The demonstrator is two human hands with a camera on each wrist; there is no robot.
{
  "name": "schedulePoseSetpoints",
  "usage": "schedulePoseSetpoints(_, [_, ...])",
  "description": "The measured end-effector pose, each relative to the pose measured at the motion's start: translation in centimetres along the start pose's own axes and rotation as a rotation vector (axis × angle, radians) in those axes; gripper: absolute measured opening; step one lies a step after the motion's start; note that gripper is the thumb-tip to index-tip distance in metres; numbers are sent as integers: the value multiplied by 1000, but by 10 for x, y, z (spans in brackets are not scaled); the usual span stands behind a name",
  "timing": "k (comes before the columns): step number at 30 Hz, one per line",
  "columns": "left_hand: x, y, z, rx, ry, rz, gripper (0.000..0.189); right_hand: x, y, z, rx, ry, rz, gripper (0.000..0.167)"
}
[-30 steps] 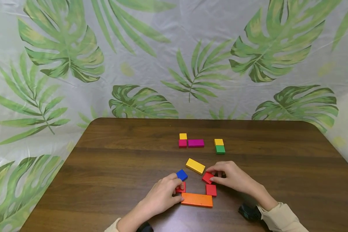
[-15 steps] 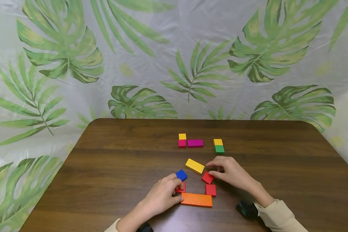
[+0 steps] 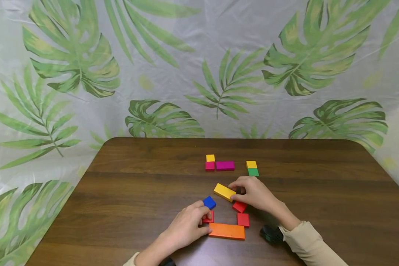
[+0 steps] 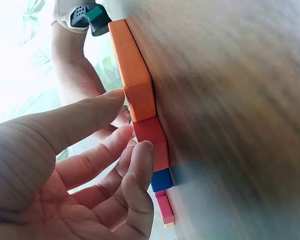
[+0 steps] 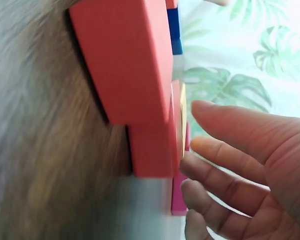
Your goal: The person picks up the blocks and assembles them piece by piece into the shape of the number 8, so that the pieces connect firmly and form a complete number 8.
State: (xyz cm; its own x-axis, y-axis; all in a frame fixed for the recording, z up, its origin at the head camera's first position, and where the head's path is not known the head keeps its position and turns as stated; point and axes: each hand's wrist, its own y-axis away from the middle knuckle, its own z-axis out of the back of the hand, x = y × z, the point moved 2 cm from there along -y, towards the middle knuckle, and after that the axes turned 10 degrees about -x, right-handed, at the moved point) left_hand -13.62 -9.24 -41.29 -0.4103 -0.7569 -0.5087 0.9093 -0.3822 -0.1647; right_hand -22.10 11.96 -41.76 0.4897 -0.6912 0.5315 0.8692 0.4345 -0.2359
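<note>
My left hand point(image 3: 189, 223) rests at the left of a group of coloured blocks. Its thumb touches the end of the long orange block point(image 3: 227, 231), while loosely curled fingers touch the left red block point(image 4: 152, 142). A blue block point(image 3: 209, 202) lies just beyond them. My right hand point(image 3: 254, 193) is at the right end of a slanted yellow block point(image 3: 224, 191), thumb and index finger parted on either side of that end. Beneath the right hand lies a tilted red block point(image 3: 239, 207), partly covered. Another red block point(image 3: 243, 220) stands against the orange block's right end.
Farther back, a small yellow block point(image 3: 210, 158) and a crimson block point(image 3: 210, 166) lie beside a purple block point(image 3: 225, 166). To their right are a yellow block point(image 3: 251, 164) and a green block point(image 3: 253, 172). A leaf-print cloth point(image 3: 166, 74) hangs behind the table point(image 3: 119, 192).
My right hand has left the tilted red block and moved up and left to the slanted yellow block's right end. The left hand and the blocks have stayed in place.
</note>
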Motion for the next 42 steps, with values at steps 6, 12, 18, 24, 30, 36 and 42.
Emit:
schedulePoseSetpoints(6, [-1,0,0,8,3,2,20,3,-1,-2,17,33,-13,29])
schedulePoseSetpoints(12, [0,-1,0,5,0,-2,20,3,-2,-2,38,40,27,27])
schedulePoseSetpoints(18, [-1,-2,0,-7,-7,-19,19,3,-2,0,75,38,48,26])
schedulePoseSetpoints(24, [-1,-1,0,-7,5,-23,18,3,-1,0,89,21,80,25])
schedulePoseSetpoints(30, [-1,0,-1,-10,11,-23,18,8,2,-5,37,56,122,26])
schedulePoseSetpoints(36, [-1,1,0,-4,0,-22,18,10,3,-7,20,65,130,22])
schedulePoseSetpoints(42, [-2,0,-3,0,5,-22,18,8,6,-4,40,56,113,22])
